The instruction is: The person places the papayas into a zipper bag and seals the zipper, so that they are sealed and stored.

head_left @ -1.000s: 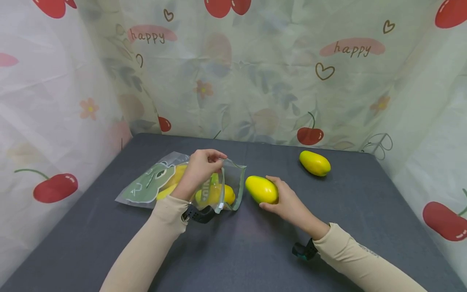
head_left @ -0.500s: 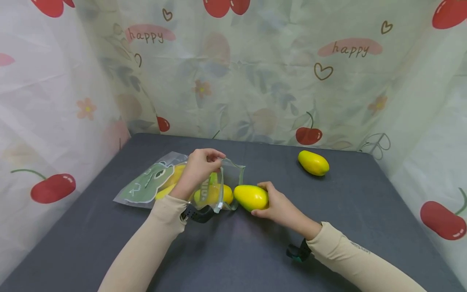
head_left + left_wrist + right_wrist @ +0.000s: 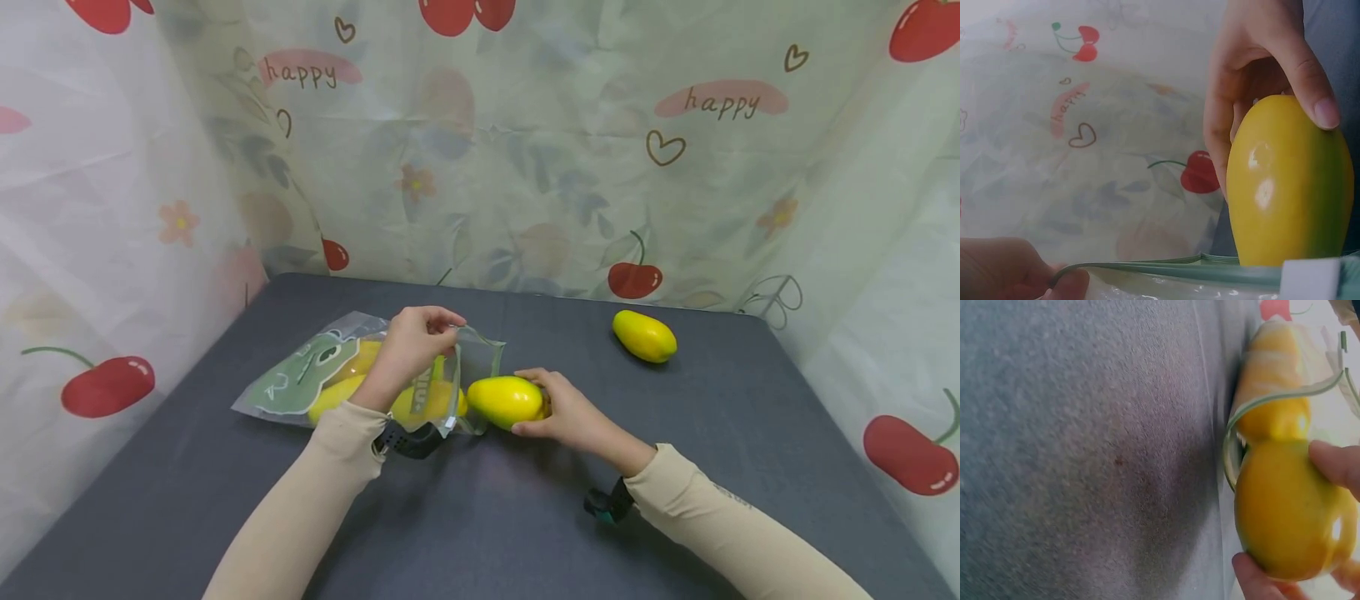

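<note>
Mostly glossy yellow fruit (image 3: 502, 401), perhaps green-sided

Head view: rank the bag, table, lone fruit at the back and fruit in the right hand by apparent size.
1. Table
2. Bag
3. Held fruit and lone fruit, unranked: they look close, but the held one is nearer the camera and partly hidden by the right hand.

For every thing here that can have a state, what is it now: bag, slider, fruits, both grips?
Bag: lying on the table, mouth open.
White slider: at the mouth's near end.
Bagged fruits: inside, visible through the bag.
Held fruit: front end at the mouth, not fully inside.
Loose fruit: lying on the table, untouched.
Left grip: pinching the mouth's upper edge.
Right grip: curled around the held fruit.
</note>
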`<state>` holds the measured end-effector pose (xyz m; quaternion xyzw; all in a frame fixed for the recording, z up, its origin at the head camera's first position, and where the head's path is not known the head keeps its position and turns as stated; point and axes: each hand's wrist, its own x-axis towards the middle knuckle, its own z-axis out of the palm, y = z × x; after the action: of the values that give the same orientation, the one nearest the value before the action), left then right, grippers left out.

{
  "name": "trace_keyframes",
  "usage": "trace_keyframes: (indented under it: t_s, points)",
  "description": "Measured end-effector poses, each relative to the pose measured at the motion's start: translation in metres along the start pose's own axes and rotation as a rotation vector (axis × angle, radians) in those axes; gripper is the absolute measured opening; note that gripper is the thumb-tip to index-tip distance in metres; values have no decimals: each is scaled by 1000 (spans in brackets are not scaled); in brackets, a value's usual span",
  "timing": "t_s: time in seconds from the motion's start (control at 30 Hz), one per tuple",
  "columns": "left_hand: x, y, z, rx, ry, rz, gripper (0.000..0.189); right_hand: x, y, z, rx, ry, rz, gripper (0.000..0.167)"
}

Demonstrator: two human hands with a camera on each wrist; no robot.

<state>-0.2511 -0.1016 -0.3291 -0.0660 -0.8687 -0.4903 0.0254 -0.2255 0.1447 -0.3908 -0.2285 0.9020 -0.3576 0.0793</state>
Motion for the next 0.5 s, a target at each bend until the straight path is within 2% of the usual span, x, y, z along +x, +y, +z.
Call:
trace_keyframes:
  t_s: [0.37, 0.5]
  points:
    - [0, 2, 1, -10, -2, -13, 22, 11, -1, 2, 108, -46, -9, 67]
    - [0, 2, 2, 1, 1, -12, 22, 16, 0, 5, 123, -68, -47, 65]
